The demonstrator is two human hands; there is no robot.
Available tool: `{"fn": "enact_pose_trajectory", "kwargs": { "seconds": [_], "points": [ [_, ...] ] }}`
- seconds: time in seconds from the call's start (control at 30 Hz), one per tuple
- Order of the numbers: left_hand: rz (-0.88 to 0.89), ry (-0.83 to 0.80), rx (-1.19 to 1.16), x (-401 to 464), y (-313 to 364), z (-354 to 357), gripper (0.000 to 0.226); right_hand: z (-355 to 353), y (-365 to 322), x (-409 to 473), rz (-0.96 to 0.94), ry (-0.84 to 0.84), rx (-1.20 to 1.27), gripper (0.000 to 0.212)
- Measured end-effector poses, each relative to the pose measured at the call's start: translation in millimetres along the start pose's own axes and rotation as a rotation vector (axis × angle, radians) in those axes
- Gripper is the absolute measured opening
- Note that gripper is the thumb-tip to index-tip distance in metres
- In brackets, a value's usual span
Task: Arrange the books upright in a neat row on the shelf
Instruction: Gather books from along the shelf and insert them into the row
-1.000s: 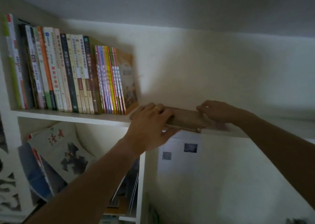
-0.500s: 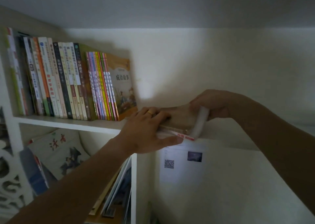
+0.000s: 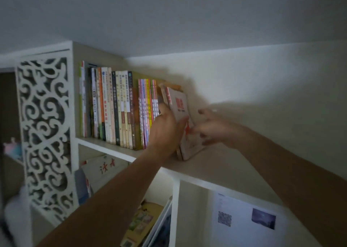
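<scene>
Beige-covered books (image 3: 185,126) stand tilted on the shelf (image 3: 216,164) just beside the upright row (image 3: 120,107), clasped from the front by the left hand (image 3: 166,132). The right hand (image 3: 210,129) (blurred) hovers with fingers spread at their cover; contact unclear.

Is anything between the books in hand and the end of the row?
Nothing visible. The left hand holds the leaning books right against the row of upright books; the right hand is at their cover.
</scene>
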State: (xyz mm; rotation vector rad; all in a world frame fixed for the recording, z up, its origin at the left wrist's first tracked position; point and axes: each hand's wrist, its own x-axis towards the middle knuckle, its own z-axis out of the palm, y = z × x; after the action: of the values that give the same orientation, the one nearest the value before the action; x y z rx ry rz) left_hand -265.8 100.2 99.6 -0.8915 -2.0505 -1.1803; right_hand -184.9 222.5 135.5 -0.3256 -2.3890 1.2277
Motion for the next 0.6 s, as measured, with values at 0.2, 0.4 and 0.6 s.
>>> {"fn": "enact_pose_trajectory", "kwargs": {
  "seconds": [0.2,0.4,0.6],
  "points": [
    [0.428,0.302,0.41,-26.2,-28.0,-8.9,0.07,13.4,13.0,5.1,-0.117,-0.32,-0.181,0.13],
    [0.475,0.168,0.479,-10.3,-58.1,-13.9,0.064,49.8,18.0,20.7,-0.3,-0.07,-0.359,0.128],
    [0.537,0.07,0.362,-13.2,-74.1,-12.0,0.064,62.9,28.0,24.2,-0.334,0.027,-0.365,0.115]
  ]
}}
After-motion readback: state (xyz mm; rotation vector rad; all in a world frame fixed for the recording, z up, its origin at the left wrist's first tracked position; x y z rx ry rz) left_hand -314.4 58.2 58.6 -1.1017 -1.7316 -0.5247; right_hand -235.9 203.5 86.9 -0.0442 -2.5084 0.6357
